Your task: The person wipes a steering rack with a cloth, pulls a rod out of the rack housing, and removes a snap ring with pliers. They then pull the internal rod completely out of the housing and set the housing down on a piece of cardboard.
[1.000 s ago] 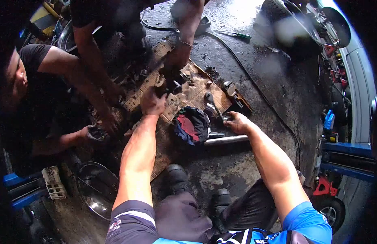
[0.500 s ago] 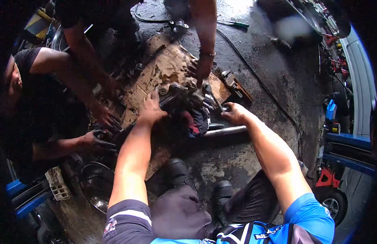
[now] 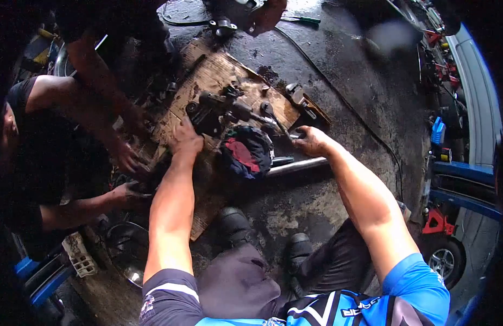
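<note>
My left hand point(image 3: 186, 139) grips the near end of a greasy dark metal assembly point(image 3: 221, 110) that lies on a sheet of cardboard point(image 3: 219, 76). My right hand point(image 3: 311, 140) is curled on the handle end of a wrench point(image 3: 274, 118), whose head points at the assembly. A crumpled red and blue rag point(image 3: 246, 155) lies between my hands, just below the assembly. Beside the rag, under my right wrist, a shiny metal tube point(image 3: 297, 167) rests on the floor.
A person crouches at the left, hands point(image 3: 126, 158) on dark parts by the cardboard's edge. Another person's hand point(image 3: 265, 16) is at the top near a green-handled screwdriver point(image 3: 300, 20). A cable crosses the wet floor. My shoes point(image 3: 235, 228) are below. Blue lift arms point(image 3: 463, 179) stand right.
The other person's hand has pulled away from the assembly to the top. The assembly has shifted left off the rag, uncovering it. Both my hands moved slightly up and left.
</note>
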A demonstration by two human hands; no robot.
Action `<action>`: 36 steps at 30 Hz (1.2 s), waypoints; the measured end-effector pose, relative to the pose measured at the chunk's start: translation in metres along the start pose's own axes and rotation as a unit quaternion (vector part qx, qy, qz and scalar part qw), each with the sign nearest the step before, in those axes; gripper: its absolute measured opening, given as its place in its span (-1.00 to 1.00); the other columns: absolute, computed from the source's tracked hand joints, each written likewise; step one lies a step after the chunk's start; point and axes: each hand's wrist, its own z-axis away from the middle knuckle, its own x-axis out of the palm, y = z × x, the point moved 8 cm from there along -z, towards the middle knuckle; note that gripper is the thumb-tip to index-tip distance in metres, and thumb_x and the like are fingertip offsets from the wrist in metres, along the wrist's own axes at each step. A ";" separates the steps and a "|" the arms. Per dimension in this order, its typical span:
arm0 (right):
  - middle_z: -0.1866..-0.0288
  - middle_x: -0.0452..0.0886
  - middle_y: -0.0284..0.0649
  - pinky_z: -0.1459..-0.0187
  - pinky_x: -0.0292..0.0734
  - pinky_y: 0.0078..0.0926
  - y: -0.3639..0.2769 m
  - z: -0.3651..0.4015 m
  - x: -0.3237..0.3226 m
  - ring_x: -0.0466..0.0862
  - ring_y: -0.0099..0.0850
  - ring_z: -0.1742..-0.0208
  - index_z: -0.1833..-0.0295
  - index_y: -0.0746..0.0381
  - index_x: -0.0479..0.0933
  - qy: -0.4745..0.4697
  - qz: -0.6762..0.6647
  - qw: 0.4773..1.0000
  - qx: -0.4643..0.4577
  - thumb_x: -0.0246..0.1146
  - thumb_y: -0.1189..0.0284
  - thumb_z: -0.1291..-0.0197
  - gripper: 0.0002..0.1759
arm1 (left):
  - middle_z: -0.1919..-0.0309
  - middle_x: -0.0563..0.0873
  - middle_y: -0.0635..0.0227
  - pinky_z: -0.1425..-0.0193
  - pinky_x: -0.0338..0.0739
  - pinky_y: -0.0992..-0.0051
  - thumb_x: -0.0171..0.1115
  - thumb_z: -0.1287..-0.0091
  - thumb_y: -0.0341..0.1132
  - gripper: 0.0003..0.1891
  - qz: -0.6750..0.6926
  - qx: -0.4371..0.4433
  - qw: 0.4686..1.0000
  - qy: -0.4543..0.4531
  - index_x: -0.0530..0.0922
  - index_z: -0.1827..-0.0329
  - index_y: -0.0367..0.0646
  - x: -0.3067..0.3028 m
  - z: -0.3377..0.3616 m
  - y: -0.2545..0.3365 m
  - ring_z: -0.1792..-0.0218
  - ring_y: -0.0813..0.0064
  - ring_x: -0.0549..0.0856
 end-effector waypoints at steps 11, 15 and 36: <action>0.01 0.64 0.07 -0.10 0.51 -0.30 0.007 -0.004 -0.005 0.63 -0.14 -0.06 -0.29 0.33 0.36 0.022 0.002 1.000 -0.015 0.37 0.12 -0.09 -0.26 | 0.06 0.65 -0.06 -0.11 0.51 0.20 0.42 0.07 -0.25 -0.46 0.109 0.038 0.993 -0.020 0.51 -0.01 -0.23 -0.016 -0.039 -0.015 -0.03 -0.01 0.63; 0.06 0.65 0.07 -0.07 0.52 -0.29 0.009 -0.006 -0.006 0.64 -0.17 -0.04 -0.28 0.33 0.37 0.024 0.016 1.000 -0.010 0.36 0.10 -0.09 -0.26 | 0.17 0.69 0.02 0.05 0.52 0.27 0.38 0.08 -0.28 -0.56 0.139 0.099 0.976 -0.134 0.60 0.07 -0.20 -0.007 -0.048 -0.018 0.12 0.13 0.67; 0.10 0.64 0.10 0.01 0.54 -0.17 -0.034 -0.023 0.018 0.64 -0.02 0.03 -0.14 0.27 0.47 0.013 0.028 0.996 -0.080 0.35 0.15 -0.08 -0.41 | -0.28 0.42 0.11 -0.43 0.11 0.08 0.29 -0.14 0.03 -0.27 0.058 0.120 0.975 0.176 0.34 -0.36 -0.09 -0.034 0.008 -0.045 -0.33 0.09 0.35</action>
